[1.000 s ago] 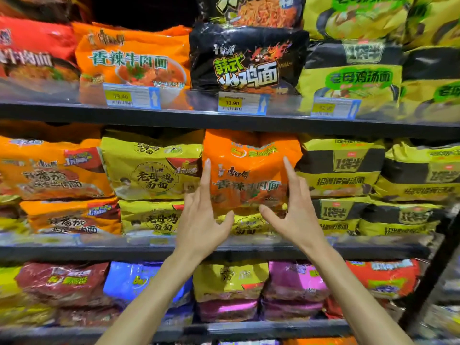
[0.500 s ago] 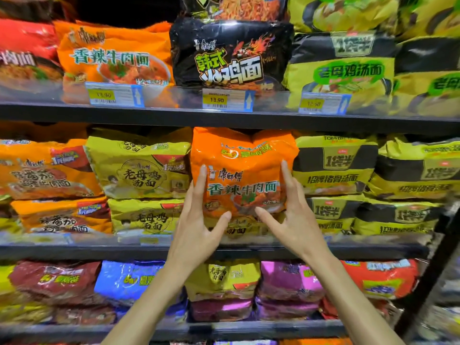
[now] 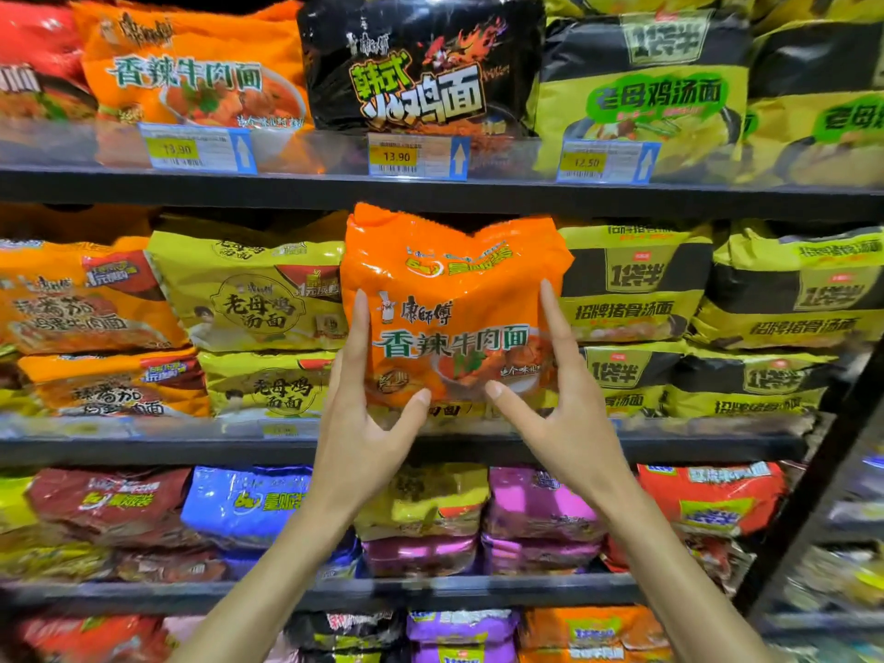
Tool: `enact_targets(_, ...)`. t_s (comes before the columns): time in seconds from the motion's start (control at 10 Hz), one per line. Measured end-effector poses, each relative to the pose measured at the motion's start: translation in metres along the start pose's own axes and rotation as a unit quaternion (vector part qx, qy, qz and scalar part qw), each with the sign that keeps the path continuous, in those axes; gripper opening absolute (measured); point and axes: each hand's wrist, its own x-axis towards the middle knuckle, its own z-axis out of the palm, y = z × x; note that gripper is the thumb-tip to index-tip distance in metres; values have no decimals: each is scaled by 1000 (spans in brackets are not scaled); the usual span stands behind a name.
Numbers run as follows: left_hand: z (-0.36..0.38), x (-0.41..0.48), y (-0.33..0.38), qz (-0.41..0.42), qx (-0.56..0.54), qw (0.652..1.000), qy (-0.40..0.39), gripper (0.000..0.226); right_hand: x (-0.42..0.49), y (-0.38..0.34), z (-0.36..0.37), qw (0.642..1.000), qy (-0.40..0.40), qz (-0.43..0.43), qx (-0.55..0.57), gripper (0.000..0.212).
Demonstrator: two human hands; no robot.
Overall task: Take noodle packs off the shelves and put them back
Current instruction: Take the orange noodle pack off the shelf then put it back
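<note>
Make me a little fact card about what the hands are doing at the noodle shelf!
place: shop shelves stacked with noodle packs
held thing: orange noodle pack, upright, in front of the middle shelf
left hand: grip on the pack's left edge, thumb under its bottom
right hand: grip on the pack's right edge, thumb under its bottom
left neighbour: yellow pack
right neighbour: yellow-and-black pack
above: black pack, price tag reads 13.90
</note>
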Motion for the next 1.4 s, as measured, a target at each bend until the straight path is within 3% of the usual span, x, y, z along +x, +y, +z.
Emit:
enact_targets(0.4, -22, -32, 37, 29, -31, 999, 34, 97, -43, -47, -14, 999, 15, -19, 24, 81)
enact_targets(0.9, -95, -6, 73, 93, -13, 990, 106, 90, 3, -83, 8, 988, 33, -150, 25, 79)
enact_targets(1.0, -123, -1, 33, -57, -1, 998, -6, 105, 19, -96, 14, 981, 40, -189, 22, 77)
enact_targets(1.1, -161, 29, -39, -149, -92, 984, 43, 143, 34, -112, 24, 975, 39, -215, 41, 77)
enact_targets(1.2, -161, 19, 64, 56, 16, 989, 132, 85, 46, -129, 34, 966, 35, -251, 46, 77)
enact_targets(1.3, -170, 30, 87, 172, -4, 969, 178, 85, 62, -148, 44, 956, 38, -287, 48, 77)
enact_targets(1.4, -196, 65, 64, 197, 29, 960, 199, 88, 87, -164, 54, 947, 41, -317, 44, 78)
